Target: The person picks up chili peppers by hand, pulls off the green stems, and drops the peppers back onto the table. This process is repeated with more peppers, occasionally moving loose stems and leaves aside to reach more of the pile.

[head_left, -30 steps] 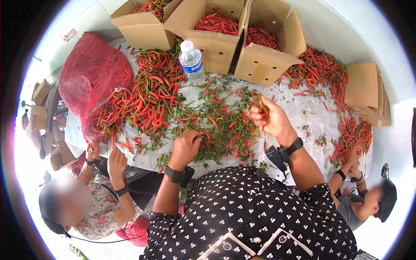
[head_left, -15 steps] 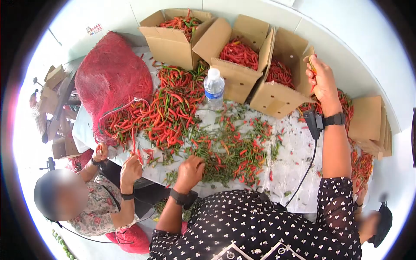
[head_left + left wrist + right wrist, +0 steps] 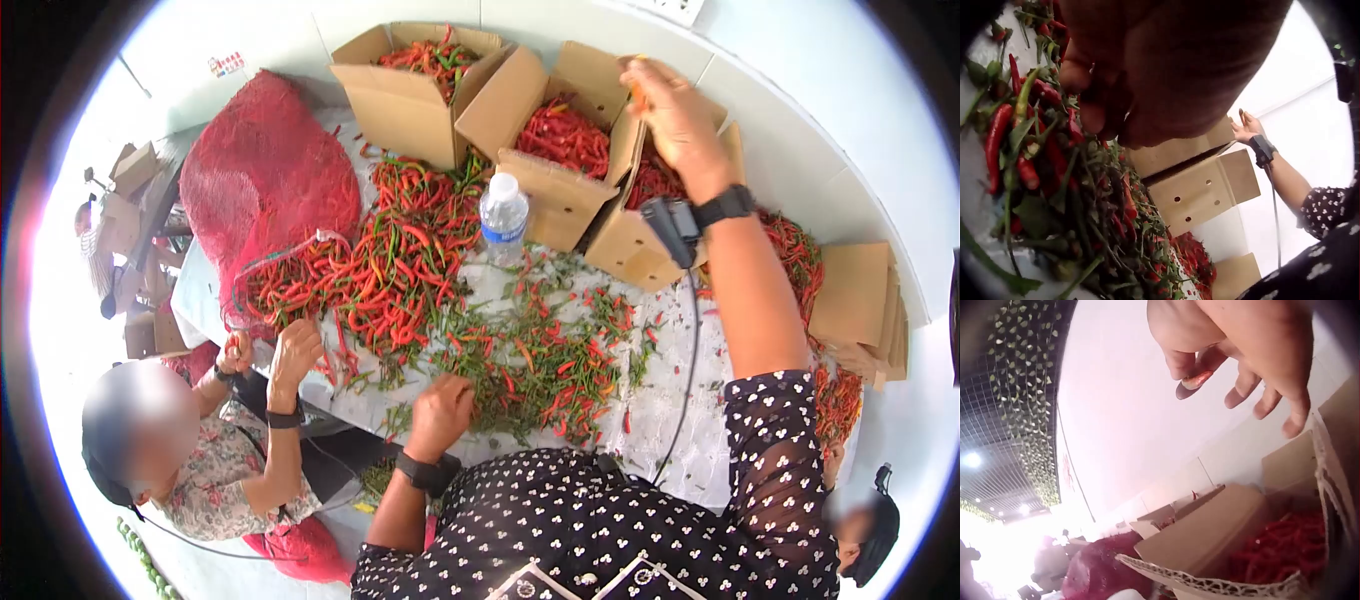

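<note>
My right hand is raised over the cardboard boxes at the back. Thumb and forefinger pinch a small red chili pepper in the right wrist view, while the other fingers are spread. Below that hand, a cardboard box holds red chilies. My left hand is loosely curled low at the table's near side, with no object visible in it. Beside it lies a scatter of green stems, leaves and red chilies, seen close up in the left wrist view.
A water bottle stands before the boxes. Left of it are a heap of red and green chilies and a red mesh sack. One person works at the left, another at the right. Folded cardboard leans at right.
My right hand has gone from over the table, up past the right-hand box, then left above the boxes. The left hand stays near the scattered stems. The head view has also shifted.
</note>
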Demonstrator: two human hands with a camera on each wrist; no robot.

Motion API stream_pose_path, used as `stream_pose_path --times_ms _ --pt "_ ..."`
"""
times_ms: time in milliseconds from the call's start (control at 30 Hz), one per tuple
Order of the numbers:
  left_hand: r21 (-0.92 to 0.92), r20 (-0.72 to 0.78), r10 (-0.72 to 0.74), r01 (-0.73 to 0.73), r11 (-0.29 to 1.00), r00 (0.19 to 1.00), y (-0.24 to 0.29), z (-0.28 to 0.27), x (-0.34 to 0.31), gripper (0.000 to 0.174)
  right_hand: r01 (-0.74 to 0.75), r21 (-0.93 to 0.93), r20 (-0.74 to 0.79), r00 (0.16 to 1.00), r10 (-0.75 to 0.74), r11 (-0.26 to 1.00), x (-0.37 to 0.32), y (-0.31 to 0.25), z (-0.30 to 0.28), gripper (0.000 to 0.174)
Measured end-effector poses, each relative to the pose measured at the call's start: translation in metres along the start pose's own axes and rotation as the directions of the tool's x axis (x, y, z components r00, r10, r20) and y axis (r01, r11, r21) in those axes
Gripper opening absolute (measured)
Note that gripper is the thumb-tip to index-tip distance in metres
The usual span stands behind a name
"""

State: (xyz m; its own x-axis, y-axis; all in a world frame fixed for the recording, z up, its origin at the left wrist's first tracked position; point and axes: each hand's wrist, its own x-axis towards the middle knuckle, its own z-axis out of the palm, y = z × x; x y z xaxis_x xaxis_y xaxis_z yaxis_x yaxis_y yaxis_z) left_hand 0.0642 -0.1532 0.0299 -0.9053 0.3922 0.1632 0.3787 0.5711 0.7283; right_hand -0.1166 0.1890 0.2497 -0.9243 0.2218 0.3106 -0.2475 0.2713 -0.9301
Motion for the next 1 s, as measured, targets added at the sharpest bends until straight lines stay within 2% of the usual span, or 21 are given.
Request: stream_pose_path --times_ms 33,100,200,233,267,333,400,433,467,500,567,633,667,733,800,900,967,1000 --pt "0.000 0.014 -0.024 0.024 1.000 1.000 -0.004 -0.002 -0.002 0.007 0.038 -0.046 -0.037 0.999 -0.040 0.998 -0.007 -0.003 -0.010 0.026" --pt "0.033 -0.086 -0.034 0.037 0.999 0.996 -0.017 -0.006 -0.013 0.006 0.177 -0.286 -0.043 0.980 -0.197 0.942 -0.022 -0.002 -0.039 0.033" --pt "0.047 -0.135 -0.082 0.089 0.995 0.987 -0.033 -0.010 -0.023 0.007 0.050 -0.333 0.052 0.998 -0.035 0.942 -0.038 0.021 -0.082 0.034" --pt "-0.001 -0.125 -0.126 0.126 0.992 0.984 -0.031 -0.013 -0.022 0.007 0.098 -0.590 -0.031 0.989 -0.144 0.801 -0.052 0.022 -0.089 0.031" --pt "-0.052 -0.120 -0.160 0.155 0.987 0.980 -0.029 -0.014 -0.019 0.007 0.106 -0.802 -0.078 0.957 -0.279 0.587 -0.066 0.021 -0.094 0.028" --pt "-0.048 -0.099 -0.163 0.159 0.986 0.982 -0.026 -0.012 -0.015 0.008 0.083 -0.704 -0.198 0.931 -0.307 0.706 -0.116 -0.001 -0.066 0.021" --pt "-0.046 -0.080 -0.156 0.152 0.987 0.985 -0.023 -0.008 -0.010 0.010 0.133 -0.550 -0.050 0.980 -0.191 0.825 -0.164 -0.003 -0.035 0.015" --pt "0.009 -0.026 -0.180 0.180 0.984 0.983 -0.024 -0.004 -0.008 0.014 0.045 -0.527 0.044 0.999 -0.026 0.849 -0.184 0.005 -0.025 0.011" --pt "0.065 0.026 -0.205 0.203 0.977 0.979 -0.024 0.000 -0.006 0.017 0.066 -0.456 0.143 0.990 0.000 0.888 -0.202 0.035 -0.016 0.011" --pt "0.064 0.024 -0.199 0.197 0.978 0.980 -0.021 0.005 -0.003 0.017 -0.058 -0.451 0.253 0.949 0.190 0.891 -0.218 0.048 -0.005 0.011" --pt "0.229 -0.007 -0.181 0.178 0.957 0.983 -0.016 0.012 0.002 0.024 -0.065 -0.446 0.353 0.904 0.242 0.893 -0.249 0.080 0.018 0.013" --pt "0.217 0.006 -0.123 0.119 0.969 0.992 -0.020 0.017 0.007 0.024 -0.179 -0.434 0.457 0.801 0.387 0.883 -0.263 0.086 0.038 0.016" --pt "0.197 0.020 -0.132 0.126 0.972 0.991 -0.023 0.022 0.009 0.023 -0.170 -0.433 0.456 0.806 0.378 0.885 -0.266 0.088 0.048 0.016" --pt "0.177 0.030 -0.130 0.123 0.977 0.991 -0.017 0.021 0.015 0.022 -0.269 -0.356 0.492 0.760 0.424 0.895 -0.269 0.090 0.064 0.019" --pt "0.302 0.045 -0.160 0.139 0.943 0.986 -0.008 0.016 0.012 0.021 -0.243 -0.356 0.505 0.763 0.404 0.902 -0.264 0.091 0.074 0.020" --pt "0.330 0.101 -0.203 0.159 0.930 0.974 -0.002 0.008 0.000 0.020 -0.246 -0.363 0.515 0.751 0.414 0.899 -0.257 0.086 0.085 0.022" --pt "0.293 0.111 -0.175 0.136 0.946 0.978 -0.017 0.016 -0.003 0.020 -0.368 -0.343 0.533 0.681 0.502 0.864 -0.257 0.087 0.091 0.021" --pt "0.256 0.125 -0.144 0.108 0.961 0.982 -0.020 0.016 -0.004 0.021 -0.369 -0.345 0.538 0.675 0.504 0.863 -0.257 0.088 0.095 0.021"
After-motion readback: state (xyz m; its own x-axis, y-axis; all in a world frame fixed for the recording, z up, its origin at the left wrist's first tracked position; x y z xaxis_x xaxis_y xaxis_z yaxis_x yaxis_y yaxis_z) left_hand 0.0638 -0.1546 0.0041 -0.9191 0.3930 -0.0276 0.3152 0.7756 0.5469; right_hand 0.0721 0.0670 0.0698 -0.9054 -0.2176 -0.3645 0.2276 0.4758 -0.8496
